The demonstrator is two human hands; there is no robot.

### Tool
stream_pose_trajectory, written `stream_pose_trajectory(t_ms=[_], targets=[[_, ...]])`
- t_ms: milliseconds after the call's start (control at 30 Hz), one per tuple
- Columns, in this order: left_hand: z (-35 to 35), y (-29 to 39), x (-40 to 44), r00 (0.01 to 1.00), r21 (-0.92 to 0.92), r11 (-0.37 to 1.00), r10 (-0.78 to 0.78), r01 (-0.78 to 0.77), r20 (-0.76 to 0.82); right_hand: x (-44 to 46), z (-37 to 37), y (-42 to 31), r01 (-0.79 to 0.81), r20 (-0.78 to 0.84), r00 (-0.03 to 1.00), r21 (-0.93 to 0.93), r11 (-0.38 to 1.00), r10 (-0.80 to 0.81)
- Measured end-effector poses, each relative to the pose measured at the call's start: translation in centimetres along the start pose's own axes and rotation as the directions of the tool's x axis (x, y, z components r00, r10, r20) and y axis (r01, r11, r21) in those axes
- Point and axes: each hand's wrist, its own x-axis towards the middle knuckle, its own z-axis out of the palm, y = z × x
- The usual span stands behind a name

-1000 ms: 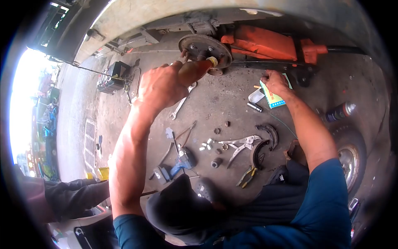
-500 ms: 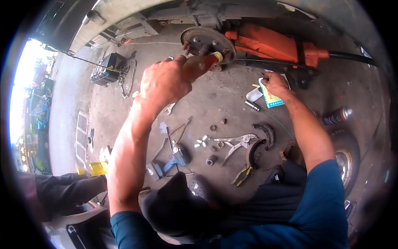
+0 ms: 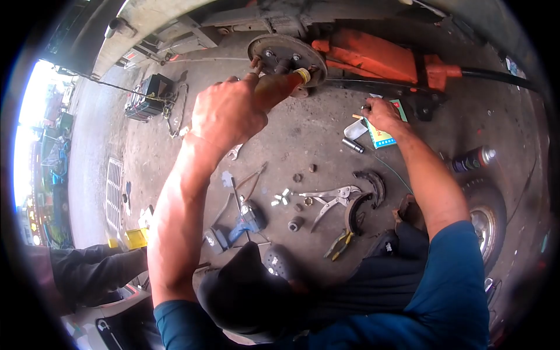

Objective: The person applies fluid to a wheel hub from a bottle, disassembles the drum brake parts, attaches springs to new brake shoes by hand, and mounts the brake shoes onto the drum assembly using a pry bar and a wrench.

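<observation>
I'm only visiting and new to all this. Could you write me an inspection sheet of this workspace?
Surface: grey, stained floor.
Job's things: amber bottle, its neck by a round metal plate; printed packet.
Clutter: yellow-handled pliers, blue drill, two curved parts, loose nuts, a partly hidden wrench.
Grips: left grip closed around the bottle; right grip over the packet, anything pinched in it unclear.
Cables: dark cord leading toward a black battery; thin green line near the packet.
Surroundings: red jack, spray can, wheel, another person's leg.
</observation>
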Motion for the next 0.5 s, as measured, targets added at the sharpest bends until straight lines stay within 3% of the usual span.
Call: stream_pose_trajectory(t_ms=[500], targets=[[-0.2,-0.2,-0.6,1.0,-0.01,1.0,-0.022,0.022,0.019,-0.7,-1.3,-0.9,-0.035,0.059,0.998,-0.016,0.999,0.036]])
